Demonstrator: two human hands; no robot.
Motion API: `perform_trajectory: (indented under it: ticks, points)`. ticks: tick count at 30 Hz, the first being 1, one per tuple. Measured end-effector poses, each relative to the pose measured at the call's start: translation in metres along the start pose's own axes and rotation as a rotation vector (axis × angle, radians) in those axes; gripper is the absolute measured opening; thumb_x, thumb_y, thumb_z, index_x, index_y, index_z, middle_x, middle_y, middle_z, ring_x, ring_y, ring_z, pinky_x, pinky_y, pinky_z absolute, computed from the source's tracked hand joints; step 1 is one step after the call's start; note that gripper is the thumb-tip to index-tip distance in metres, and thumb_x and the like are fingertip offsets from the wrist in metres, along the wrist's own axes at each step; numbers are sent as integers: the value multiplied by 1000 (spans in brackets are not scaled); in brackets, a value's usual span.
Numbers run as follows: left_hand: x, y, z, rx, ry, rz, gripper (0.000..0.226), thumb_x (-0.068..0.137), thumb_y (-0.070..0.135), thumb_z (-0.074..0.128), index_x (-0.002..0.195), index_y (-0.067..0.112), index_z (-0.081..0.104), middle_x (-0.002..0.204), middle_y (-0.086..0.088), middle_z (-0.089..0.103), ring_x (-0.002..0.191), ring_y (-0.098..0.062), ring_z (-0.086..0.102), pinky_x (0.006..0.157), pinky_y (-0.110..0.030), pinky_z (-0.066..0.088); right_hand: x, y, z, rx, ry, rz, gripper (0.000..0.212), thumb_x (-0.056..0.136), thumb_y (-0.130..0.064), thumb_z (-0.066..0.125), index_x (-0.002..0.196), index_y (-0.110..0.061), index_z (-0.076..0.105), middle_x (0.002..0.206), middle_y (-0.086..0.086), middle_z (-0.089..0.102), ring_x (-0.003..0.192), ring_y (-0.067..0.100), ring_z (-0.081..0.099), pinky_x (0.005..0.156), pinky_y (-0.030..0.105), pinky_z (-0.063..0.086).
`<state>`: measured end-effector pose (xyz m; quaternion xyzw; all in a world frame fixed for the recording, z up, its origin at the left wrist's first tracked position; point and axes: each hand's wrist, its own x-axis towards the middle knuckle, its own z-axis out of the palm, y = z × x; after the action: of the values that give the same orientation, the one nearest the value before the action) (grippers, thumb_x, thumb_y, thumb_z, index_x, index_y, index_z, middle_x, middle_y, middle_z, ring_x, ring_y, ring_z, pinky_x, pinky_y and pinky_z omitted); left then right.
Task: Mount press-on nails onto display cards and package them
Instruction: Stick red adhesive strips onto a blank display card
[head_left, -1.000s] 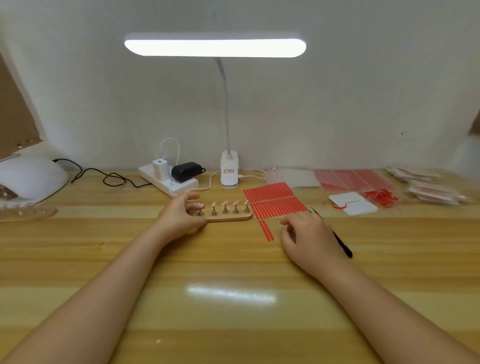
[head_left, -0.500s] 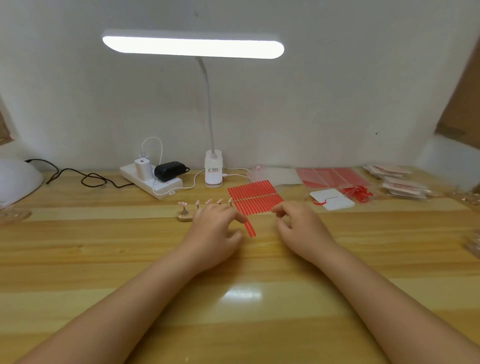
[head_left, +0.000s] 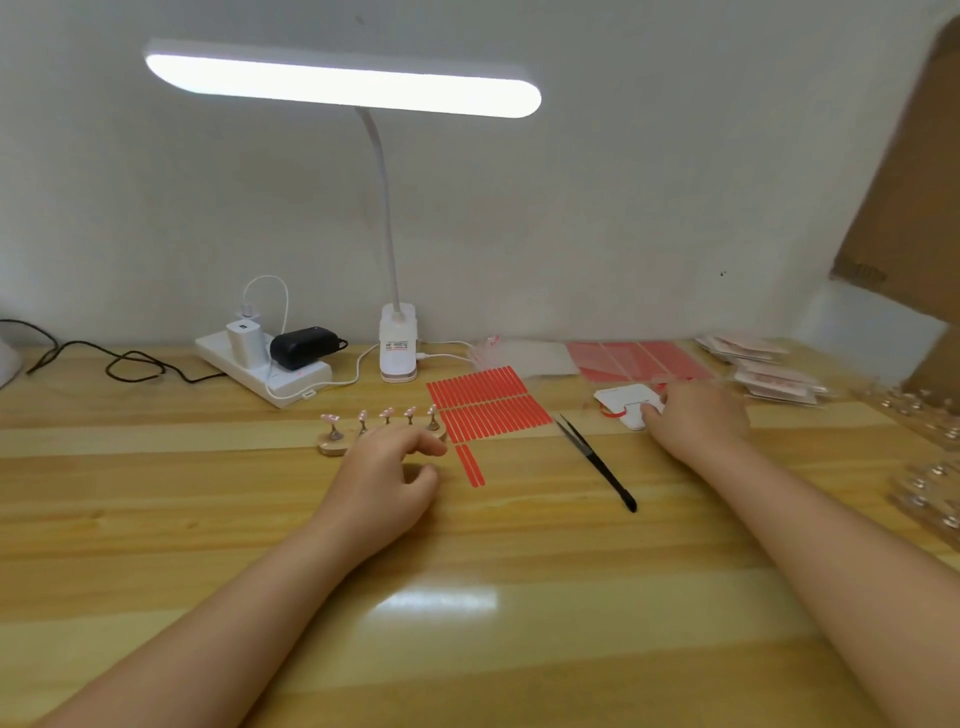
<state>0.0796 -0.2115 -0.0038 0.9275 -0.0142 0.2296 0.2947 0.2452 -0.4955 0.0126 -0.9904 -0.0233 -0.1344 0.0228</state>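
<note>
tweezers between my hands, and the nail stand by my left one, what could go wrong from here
1. The black tweezers lie loose between the red adhesive strips and the right hand, which reaches to the white display card. Drawing that arm back could sweep them off.
2. The left hand rests against the wooden nail stand; a nudge might tip the pink nails off their pegs.
3. The two separate strips by the left fingers could stick to skin.

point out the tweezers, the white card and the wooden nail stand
tweezers (head_left: 597, 464), head view, middle of the black shaft
white card (head_left: 621, 404), head view, bare face left of the right hand
wooden nail stand (head_left: 331, 445), head view, left end of the wooden base
</note>
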Motion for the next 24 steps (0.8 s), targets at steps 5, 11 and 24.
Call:
perform_trajectory:
  ticks: [5, 11, 24]
  points:
    - [0, -1, 1, 0, -5, 9, 20, 85, 10, 62, 99, 23, 66, 99, 15, 58, 106, -7, 49, 90, -20, 32, 14, -3, 4, 45, -170, 75, 70, 89, -64, 42, 133, -11, 52, 132, 13, 55, 118, 30, 52, 95, 39, 46]
    - [1, -2, 1, 6, -14, 15, 20, 85, 12, 61, 100, 24, 66, 102, 15, 58, 107, -4, 47, 91, -18, 30, 26, -2, 3, 122, -272, 96, 98, 71, -84, 46, 138, -13, 47, 142, 13, 46, 124, 32, 47, 97, 42, 46]
    - [0, -1, 2, 18, -17, 13, 19, 84, 11, 62, 98, 24, 66, 103, 11, 61, 109, -9, 50, 94, -24, 32, 28, 8, -3, 106, -293, 10, 103, 57, -87, 57, 131, -16, 57, 143, -3, 49, 121, 23, 52, 82, 31, 46]
